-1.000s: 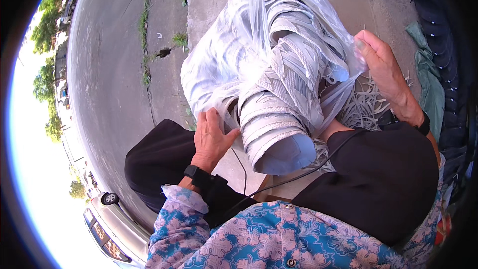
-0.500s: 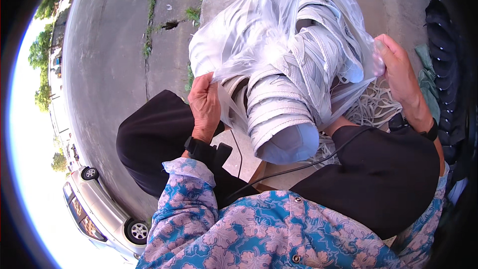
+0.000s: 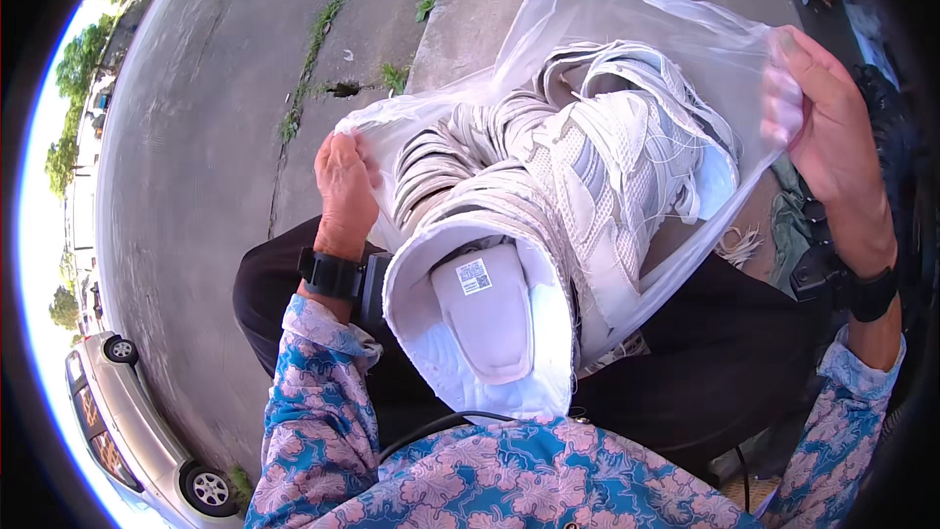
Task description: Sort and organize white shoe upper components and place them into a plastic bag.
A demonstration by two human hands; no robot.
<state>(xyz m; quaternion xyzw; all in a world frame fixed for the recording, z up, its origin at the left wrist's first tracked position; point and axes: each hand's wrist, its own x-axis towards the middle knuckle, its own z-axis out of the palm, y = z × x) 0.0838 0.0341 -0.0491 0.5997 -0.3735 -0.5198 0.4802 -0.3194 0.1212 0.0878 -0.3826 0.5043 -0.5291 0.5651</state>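
Inside the bag (image 3: 676, 20), a hand could pass between the uppers (image 3: 607, 167) and the right hand (image 3: 832, 118). Uppers crowd the bag's left near the left hand (image 3: 345, 176) and block its near side toward the shirt (image 3: 587, 475).

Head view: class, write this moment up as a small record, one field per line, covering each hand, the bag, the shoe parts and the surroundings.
Left hand: the left hand pinches the bag's left edge
Right hand: the right hand grasps the bag's right side, higher in the picture
Bag: see-through plastic bag, stretched between both hands, behind and beside the shoe parts
Shoe parts: pale shoe uppers, nested in rows; the nearest opens toward the person
Surroundings: grey pavement, pale car at lower left
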